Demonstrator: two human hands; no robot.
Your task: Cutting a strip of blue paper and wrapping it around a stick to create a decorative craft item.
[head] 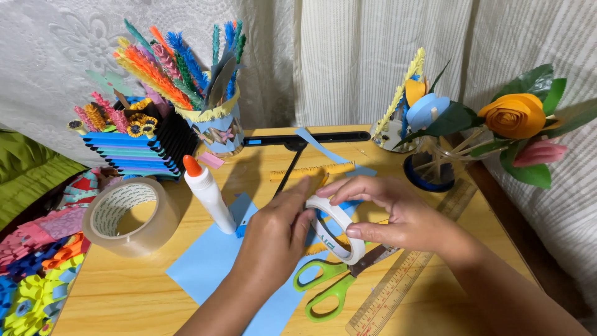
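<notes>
both hands meet over the middle of the table (155,292) on a small white tape roll (336,229), lifted clear of the wood and tilted so its open ring faces the camera. the right hand (398,214) is curled about the roll's far side, thumb under the lower rim and fingers over the top, so it looks to carry the weight and steady it; the left hand (277,233) is half closed, fingertips pressed to the roll's near-left rim as if feeling along the band — whether it pinches a loose end i cannot tell. just below the roll lie green-handled scissors (326,286), blades pointing up-right under the right hand, and beside them a wooden ruler (404,274) runs slantwise toward the table's right edge. blue paper (211,261) lies flat under the left forearm, with a glue bottle (208,193) upright on its upper corner, close to the left wrist. a big clear tape roll (130,214) sits near the left edge, with paper flowers (31,292) beyond the edge itself. the back is crowded: a cup of fringed paper sticks (217,124), a jar of paper roses (441,155) and a black bar (311,138). open room is scant — mostly bare wood at the near left and a strip beyond the ruler at the right.
</notes>
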